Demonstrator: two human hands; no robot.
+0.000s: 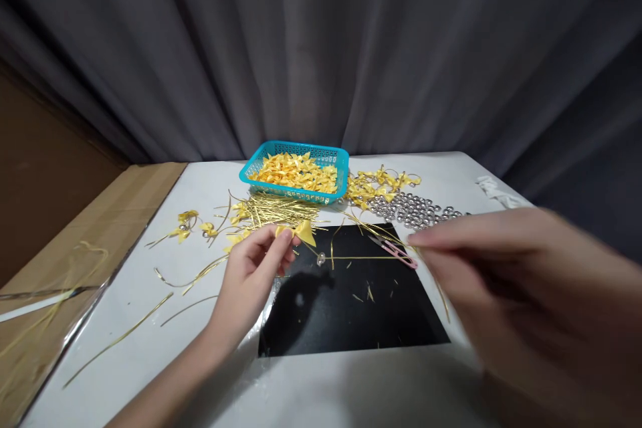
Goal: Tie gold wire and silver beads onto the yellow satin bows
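My left hand (pixel 253 274) pinches a small yellow ribbon bow (pixel 302 231) over the near left edge of a black mat (pixel 351 311). A thin gold wire (pixel 361 257) runs from the bow across the mat, with a small silver bell (pixel 321 259) hanging on it. My right hand (pixel 511 281), large and blurred close to the camera, has its fingers pressed together on the wire's right end. Pink snips (pixel 396 252) lie on the mat just under that hand's fingertips.
A teal basket (pixel 295 150) of yellow bows stands at the back. In front of it lie a bundle of gold wires (pixel 281 208), finished bows (pixel 381 184) and a heap of silver bells (pixel 416 208). Loose bows (pixel 185 224) and wire offcuts (pixel 120 338) lie left. Cardboard (pixel 75 241) borders the table's left side.
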